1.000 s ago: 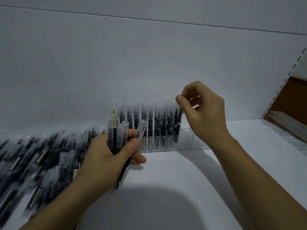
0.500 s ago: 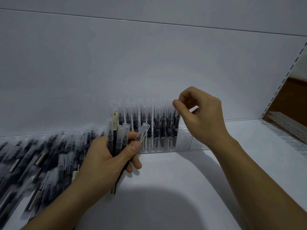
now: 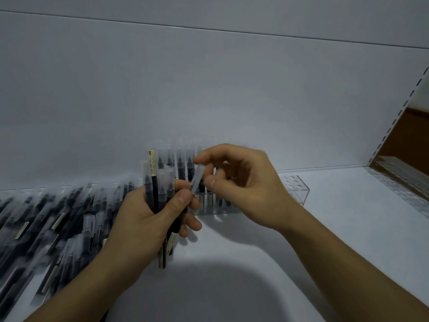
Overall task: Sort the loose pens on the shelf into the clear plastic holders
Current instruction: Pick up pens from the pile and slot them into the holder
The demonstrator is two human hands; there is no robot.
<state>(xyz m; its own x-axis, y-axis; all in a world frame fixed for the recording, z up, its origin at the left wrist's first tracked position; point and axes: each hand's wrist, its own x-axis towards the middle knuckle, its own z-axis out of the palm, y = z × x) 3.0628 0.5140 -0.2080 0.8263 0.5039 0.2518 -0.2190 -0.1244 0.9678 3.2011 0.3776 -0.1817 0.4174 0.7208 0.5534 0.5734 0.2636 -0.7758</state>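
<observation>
My left hand (image 3: pixel 139 224) grips a bundle of black pens with clear caps (image 3: pixel 152 189) upright above the white shelf. Its thumb pushes one pen (image 3: pixel 196 180) out of the bundle, tilted to the right. My right hand (image 3: pixel 250 189) has its index fingertip and thumb closed on that pen's clear cap. Behind both hands stands the clear plastic holder (image 3: pixel 294 189); its left part is filled with upright pens (image 3: pixel 183 168) and its right end shows bare holes. A heap of loose pens (image 3: pixel 58 217) lies on the shelf to the left.
The shelf's white back wall rises right behind the holder. Another clear perforated holder (image 3: pixel 399 180) lies at the far right by the slotted shelf upright (image 3: pixel 394 122). White shelf surface (image 3: pixel 336 228) stretches to the right and front of my hands.
My right hand moved left and down from the holder's right end to the tilted pen in my left hand and took hold of its cap. The left hand stayed put.
</observation>
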